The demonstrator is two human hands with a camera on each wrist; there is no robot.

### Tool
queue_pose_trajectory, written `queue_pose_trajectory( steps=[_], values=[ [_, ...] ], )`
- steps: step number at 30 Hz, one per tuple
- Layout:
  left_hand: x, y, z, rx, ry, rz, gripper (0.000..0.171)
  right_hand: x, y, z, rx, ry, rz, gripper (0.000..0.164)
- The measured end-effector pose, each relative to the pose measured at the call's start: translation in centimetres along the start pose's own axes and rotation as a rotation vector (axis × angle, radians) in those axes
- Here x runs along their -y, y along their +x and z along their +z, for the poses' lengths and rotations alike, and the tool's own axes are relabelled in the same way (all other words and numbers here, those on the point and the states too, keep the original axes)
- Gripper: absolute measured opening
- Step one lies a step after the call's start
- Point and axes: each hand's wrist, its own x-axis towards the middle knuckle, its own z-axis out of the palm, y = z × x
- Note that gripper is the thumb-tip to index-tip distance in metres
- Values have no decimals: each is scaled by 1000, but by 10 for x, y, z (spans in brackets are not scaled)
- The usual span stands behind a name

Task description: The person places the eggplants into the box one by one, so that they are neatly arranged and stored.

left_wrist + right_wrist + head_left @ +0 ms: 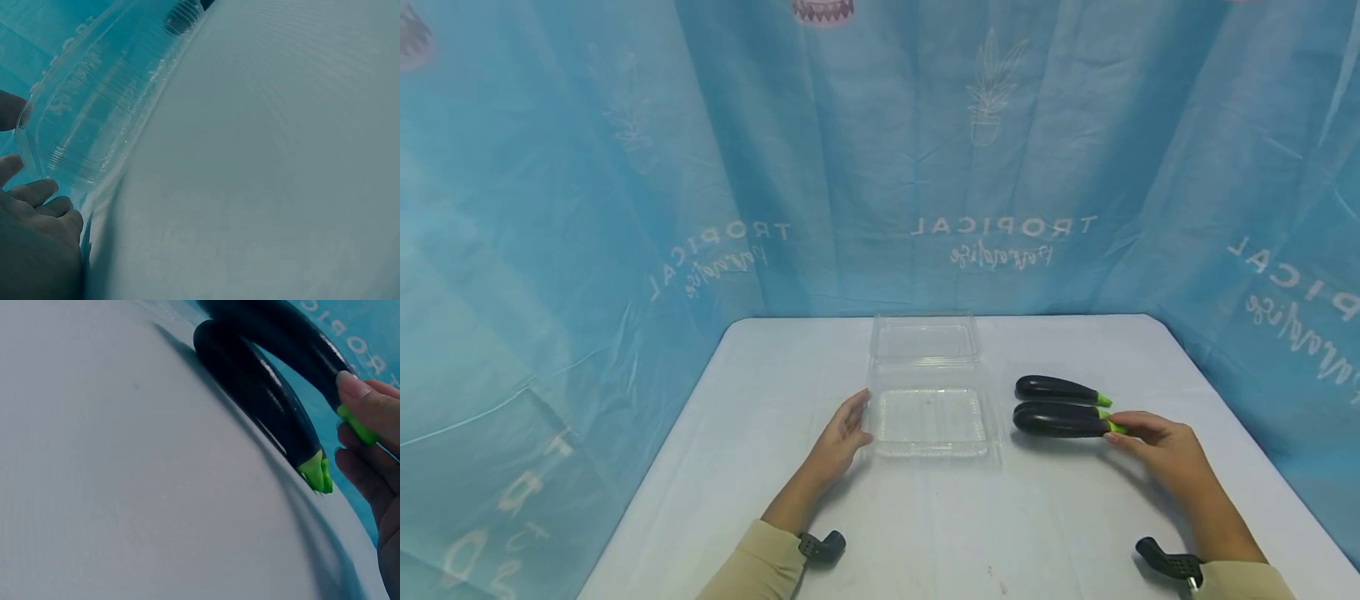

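A clear plastic clamshell container (932,450) lies with its lid (925,340) folded back on the white table. My left hand (838,437) rests at the container's left edge, thumb and fingers spread apart; the left wrist view shows its fingertips (40,189) beside the clear wall (94,125). To the right, my right hand (1161,450) pinches the green stem end of a dark eggplant (1056,422). In the right wrist view, this held eggplant (287,334) is raised above another eggplant (256,394). Another eggplant (1056,387) lies behind it in the head view.
A white-covered table (925,533) carries everything. Blue printed curtains (880,167) hang behind it and along both sides, close to the table's edges. Black wrist mounts (823,547) sit on both forearms.
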Motion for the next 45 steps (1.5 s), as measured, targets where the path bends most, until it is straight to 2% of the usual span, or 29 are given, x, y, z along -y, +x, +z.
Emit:
queue_pose_trajectory(
  steps=[2,7,14,24,33,45],
  values=[
    [1,1,0,5,-1,7,73,0,0,-1,-30,30,15,33],
    [2,1,0,8,0,16,72,5,3,6,-68,121,-22,33],
    [0,0,1,5,4,30,71,23,15,25,-64,208,-42,30],
    [-3,0,4,-9,50,18,71,44,36,60,-56,230,-63,30],
    [-4,-1,3,0,62,16,70,66,51,91,-35,361,-103,32],
    [-3,-2,2,-2,47,37,70,81,61,116,-36,341,-102,29]
  ],
)
